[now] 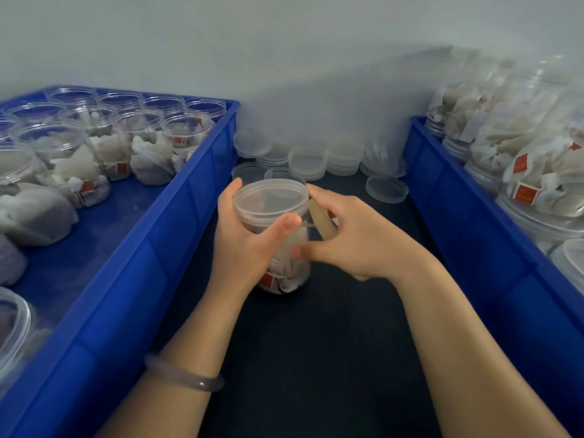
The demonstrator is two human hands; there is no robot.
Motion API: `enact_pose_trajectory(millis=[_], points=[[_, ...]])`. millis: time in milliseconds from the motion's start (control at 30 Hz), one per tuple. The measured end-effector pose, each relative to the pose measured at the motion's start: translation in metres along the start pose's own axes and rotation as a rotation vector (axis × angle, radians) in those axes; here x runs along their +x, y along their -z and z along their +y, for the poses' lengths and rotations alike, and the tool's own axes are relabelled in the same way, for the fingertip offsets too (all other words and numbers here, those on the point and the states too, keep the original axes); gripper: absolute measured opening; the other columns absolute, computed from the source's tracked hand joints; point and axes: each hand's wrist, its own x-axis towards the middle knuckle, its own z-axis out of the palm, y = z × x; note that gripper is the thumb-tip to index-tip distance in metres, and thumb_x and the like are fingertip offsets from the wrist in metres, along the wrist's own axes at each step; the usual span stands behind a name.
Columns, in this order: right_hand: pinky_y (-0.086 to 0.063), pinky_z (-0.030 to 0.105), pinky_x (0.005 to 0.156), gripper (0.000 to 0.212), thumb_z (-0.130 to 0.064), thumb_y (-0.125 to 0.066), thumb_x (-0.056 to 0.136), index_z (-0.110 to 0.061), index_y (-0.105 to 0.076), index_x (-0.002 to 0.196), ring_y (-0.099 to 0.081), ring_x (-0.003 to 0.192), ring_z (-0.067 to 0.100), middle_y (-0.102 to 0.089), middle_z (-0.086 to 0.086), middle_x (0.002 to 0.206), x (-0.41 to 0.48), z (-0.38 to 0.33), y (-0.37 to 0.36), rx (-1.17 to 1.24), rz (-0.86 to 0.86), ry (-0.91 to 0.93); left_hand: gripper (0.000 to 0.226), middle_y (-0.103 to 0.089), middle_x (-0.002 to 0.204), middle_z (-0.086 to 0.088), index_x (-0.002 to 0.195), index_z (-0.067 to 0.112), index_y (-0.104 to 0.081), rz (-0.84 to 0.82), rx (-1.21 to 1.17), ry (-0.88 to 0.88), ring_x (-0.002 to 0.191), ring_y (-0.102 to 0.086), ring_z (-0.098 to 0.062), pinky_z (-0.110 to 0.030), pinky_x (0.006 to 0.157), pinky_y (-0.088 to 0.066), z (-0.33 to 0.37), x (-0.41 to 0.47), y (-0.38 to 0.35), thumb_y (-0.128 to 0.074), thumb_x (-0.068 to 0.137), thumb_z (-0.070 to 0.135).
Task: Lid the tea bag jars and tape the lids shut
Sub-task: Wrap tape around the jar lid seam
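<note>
- My left hand [249, 245] curls round the jar [286, 273], centre frame; seemingly light, slick plastic, best held under the lid [271, 197].
- My right hand [357, 238] pinches tape [322, 221] against it.

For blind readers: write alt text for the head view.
A left hand grips a lidded clear plastic jar of tea bags on a dark table while the right hand pinches a tan tape strip at its lid. Blue plastic crates of jars flank it; loose clear lids lie behind.
</note>
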Motion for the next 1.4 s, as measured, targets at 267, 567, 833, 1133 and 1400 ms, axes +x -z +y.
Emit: enact_pose_trajectory(millis=[267, 567, 833, 1133, 1400], points=[[-0.044, 0.021, 0.057, 0.055, -0.066, -0.059, 0.068, -0.056, -0.053, 0.122, -0.055, 0.055, -0.001, -0.065, -0.020, 0.072, -0.013, -0.007, 0.015, -0.062, 0.001, -0.018, 0.106, -0.056, 0.114, 0.014, 0.130, 0.015, -0.048, 0.038, 0.040, -0.088, 0.103, -0.055, 0.005, -0.003, 0.084, -0.042, -0.005, 0.001, 0.006, -0.074, 0.045, 0.071], [-0.046, 0.013, 0.047, 0.040, -0.061, -0.070, 0.055, -0.052, -0.062, 0.093, -0.063, 0.050, 0.008, -0.073, -0.002, 0.070, -0.020, -0.002, 0.030, 0.051, 0.034, -0.076, 0.082, -0.063, 0.106, 0.007, 0.120, 0.014, -0.056, -0.104, -0.090, -0.058, 0.092, -0.064, 0.004, -0.013, 0.074, -0.050, -0.006, 0.007, 0.011, -0.065, 0.053, 0.060], [-0.046, 0.016, 0.049, 0.064, -0.075, -0.060, 0.044, -0.049, -0.066, 0.103, -0.059, 0.052, 0.006, -0.071, 0.001, 0.076, -0.016, 0.005, 0.029, 0.075, -0.006, -0.093, 0.098, -0.066, 0.112, -0.003, 0.119, 0.013, -0.056, -0.295, -0.221, -0.020, 0.103, -0.066, -0.018, -0.027, 0.081, -0.055, -0.007, 0.003, 0.011, -0.068, 0.050, 0.081], [-0.044, 0.024, 0.051, 0.055, -0.075, -0.061, 0.049, -0.049, -0.062, 0.097, -0.047, 0.057, 0.010, -0.061, 0.004, 0.075, -0.008, 0.005, 0.010, 0.219, -0.004, -0.075, 0.101, -0.067, 0.112, -0.003, 0.119, 0.019, -0.054, -0.349, -0.330, 0.069, 0.103, -0.066, -0.015, -0.027, 0.083, -0.055, -0.010, 0.004, 0.013, -0.070, 0.042, 0.081], [-0.039, 0.015, 0.049, 0.055, -0.072, -0.063, 0.064, -0.034, -0.063, 0.103, -0.056, 0.058, -0.007, -0.062, -0.021, 0.077, -0.004, -0.001, 0.000, 0.041, 0.157, -0.144, 0.088, -0.054, 0.105, 0.023, 0.130, 0.025, -0.043, -0.146, -0.020, -0.017, 0.092, -0.052, 0.025, 0.000, 0.071, -0.043, -0.003, 0.005, 0.006, -0.063, 0.058, 0.072]])
